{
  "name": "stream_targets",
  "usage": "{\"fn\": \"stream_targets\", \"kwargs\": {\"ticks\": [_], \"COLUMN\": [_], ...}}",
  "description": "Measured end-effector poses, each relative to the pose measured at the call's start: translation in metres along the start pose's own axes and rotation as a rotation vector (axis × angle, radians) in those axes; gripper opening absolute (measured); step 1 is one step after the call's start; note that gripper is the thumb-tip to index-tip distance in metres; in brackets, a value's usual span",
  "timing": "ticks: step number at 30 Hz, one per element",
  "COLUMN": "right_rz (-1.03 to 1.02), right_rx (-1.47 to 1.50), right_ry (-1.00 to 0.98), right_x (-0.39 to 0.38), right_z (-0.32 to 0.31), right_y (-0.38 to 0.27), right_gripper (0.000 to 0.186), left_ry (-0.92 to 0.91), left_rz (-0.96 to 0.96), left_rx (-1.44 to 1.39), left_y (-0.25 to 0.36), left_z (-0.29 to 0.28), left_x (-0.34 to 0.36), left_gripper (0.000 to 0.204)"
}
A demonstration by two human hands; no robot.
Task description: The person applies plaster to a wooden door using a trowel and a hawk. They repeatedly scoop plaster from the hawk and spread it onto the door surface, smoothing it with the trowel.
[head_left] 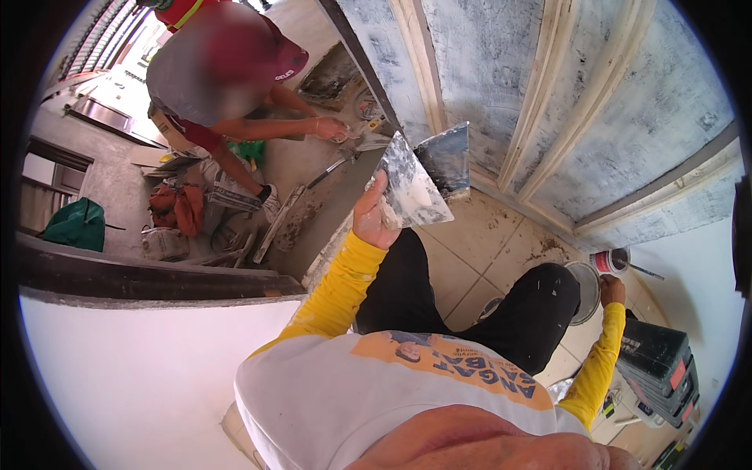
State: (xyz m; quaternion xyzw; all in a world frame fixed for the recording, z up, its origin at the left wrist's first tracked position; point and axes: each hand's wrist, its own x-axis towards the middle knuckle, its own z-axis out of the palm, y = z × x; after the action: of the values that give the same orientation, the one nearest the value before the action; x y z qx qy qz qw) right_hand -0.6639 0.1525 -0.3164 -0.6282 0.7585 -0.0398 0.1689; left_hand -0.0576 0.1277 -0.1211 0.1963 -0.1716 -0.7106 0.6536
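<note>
My left hand (374, 217) is raised over my lap, gripping a flat metal filling blade (411, 186) smeared with white paste. A second, darker blade (448, 160) overlaps behind it; whether my fingers hold that one too is hard to see. Low on the right, my right hand (612, 290) is closed beside a small open tin (610, 261) with a red and white side. Next to its fingers is the rim of a round pail or lid (583, 291). Whatever the right fingers hold is hidden.
A panelled door or wall with patchy grey-white filler (486, 70) rises ahead. Black stacked cases (658, 368) stand at the right. Across a threshold at left, another person (227, 78) bends over tools, an orange bag (176, 207) and a green bag (76, 225). Floor tiles (470, 243) lie below.
</note>
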Motion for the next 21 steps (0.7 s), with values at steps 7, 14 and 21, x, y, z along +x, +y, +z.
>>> {"fn": "stream_targets", "kwargs": {"ticks": [7,14,21], "right_rz": [-0.031,-0.023,0.205], "right_rx": [-0.01,-0.028,0.059], "right_ry": [-0.122,-0.04,0.168], "right_x": [0.013,-0.007,-0.069], "right_z": [-0.017,-0.002,0.032], "right_y": [-0.002,-0.001,0.069], "right_gripper": [0.019,0.013,0.008], "left_ry": [0.044,-0.038,-0.05], "left_rz": [-0.002,-0.049,-0.098], "left_rx": [0.028,-0.035,-0.06], "left_y": [-0.008,-0.009,-0.007], "left_z": [0.008,0.015,0.002], "left_x": [0.003,0.007,0.01], "left_gripper": [0.036,0.035,0.036]}}
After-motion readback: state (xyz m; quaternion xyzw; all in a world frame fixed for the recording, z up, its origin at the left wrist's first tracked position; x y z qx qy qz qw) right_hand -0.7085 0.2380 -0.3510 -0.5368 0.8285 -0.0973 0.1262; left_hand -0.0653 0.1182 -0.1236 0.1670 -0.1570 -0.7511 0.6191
